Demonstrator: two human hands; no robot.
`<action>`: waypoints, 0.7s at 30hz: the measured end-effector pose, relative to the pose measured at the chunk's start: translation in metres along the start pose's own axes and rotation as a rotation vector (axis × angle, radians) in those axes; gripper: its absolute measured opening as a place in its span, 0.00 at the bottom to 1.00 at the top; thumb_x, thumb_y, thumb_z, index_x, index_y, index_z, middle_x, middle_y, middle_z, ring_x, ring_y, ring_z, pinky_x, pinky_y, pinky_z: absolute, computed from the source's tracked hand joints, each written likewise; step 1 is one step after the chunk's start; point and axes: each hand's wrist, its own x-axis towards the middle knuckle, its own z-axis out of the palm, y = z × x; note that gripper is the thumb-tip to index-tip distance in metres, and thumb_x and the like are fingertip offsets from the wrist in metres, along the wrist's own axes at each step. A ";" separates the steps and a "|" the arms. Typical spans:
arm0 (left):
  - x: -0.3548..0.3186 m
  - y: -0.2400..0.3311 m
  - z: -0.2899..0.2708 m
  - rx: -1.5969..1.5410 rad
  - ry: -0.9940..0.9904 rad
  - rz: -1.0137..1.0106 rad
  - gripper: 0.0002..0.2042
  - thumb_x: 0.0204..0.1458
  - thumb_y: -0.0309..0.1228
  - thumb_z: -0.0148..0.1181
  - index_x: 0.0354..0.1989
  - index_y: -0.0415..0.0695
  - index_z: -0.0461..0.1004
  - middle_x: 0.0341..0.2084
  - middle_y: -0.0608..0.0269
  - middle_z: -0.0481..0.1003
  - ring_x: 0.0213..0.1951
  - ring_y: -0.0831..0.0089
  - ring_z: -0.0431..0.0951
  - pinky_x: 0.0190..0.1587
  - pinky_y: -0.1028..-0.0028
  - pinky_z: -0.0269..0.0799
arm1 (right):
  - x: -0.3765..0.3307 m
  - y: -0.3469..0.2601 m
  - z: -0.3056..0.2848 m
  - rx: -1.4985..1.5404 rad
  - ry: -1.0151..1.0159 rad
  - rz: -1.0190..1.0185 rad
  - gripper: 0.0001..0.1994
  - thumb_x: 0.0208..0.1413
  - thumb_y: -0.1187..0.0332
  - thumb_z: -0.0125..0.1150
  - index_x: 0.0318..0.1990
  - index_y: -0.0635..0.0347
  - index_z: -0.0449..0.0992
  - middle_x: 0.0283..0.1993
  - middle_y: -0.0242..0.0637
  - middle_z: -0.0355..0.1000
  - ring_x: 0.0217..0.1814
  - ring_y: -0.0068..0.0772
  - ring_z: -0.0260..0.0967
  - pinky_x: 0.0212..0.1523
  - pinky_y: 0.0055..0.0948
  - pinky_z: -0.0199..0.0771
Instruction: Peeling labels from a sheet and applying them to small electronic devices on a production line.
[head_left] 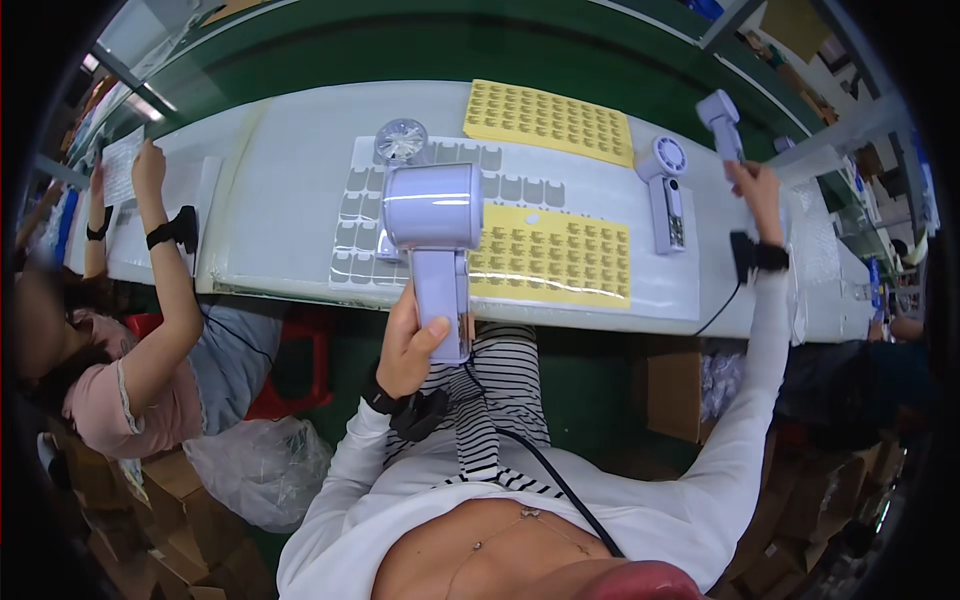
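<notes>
My left hand (404,352) is closed round the handle of a lavender handheld fan (434,205), raised upright in front of the table edge with its drum-shaped head at the top. Out to the far right, my right hand (758,195) grips the lower end of another lavender handheld fan (718,112) above the table. A third fan (668,200), with a round vented head and a dark panel on its handle, is on the table left of that hand. Behind the fan in my left hand is one more fan (402,142) with a clear, bladed face, partly hidden.
Two yellow sticker sheets (548,115) and a sheet of grey labels (358,208) lie on the white table (290,190). At the left, a co-worker's hands (148,170) hold a pale sheet. Below are a red stool (300,365), a plastic bag (262,470) and a cardboard box (668,395).
</notes>
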 end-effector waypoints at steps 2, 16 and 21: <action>0.000 0.000 0.004 -0.002 -0.030 -0.008 0.24 0.53 0.36 0.49 0.53 0.33 0.57 0.30 0.58 0.71 0.31 0.75 0.71 0.36 0.77 0.68 | -0.057 -0.016 0.002 0.028 -0.040 0.051 0.19 0.48 0.55 0.60 0.28 0.68 0.77 0.14 0.37 0.69 0.16 0.24 0.69 0.21 0.25 0.66; -0.051 0.029 -0.032 0.022 -0.056 0.078 0.24 0.54 0.35 0.51 0.56 0.35 0.57 0.32 0.63 0.70 0.34 0.78 0.70 0.37 0.76 0.68 | -0.057 -0.132 -0.039 0.143 -0.037 -0.254 0.20 0.55 0.62 0.57 0.46 0.73 0.71 0.29 0.45 0.74 0.21 0.24 0.69 0.24 0.24 0.69; -0.065 0.047 -0.073 0.119 0.069 0.290 0.25 0.54 0.38 0.50 0.54 0.34 0.57 0.31 0.61 0.70 0.33 0.77 0.69 0.39 0.76 0.66 | -0.025 -0.324 -0.049 0.301 -0.063 -0.678 0.12 0.56 0.68 0.55 0.40 0.70 0.74 0.25 0.32 0.71 0.23 0.17 0.66 0.23 0.18 0.65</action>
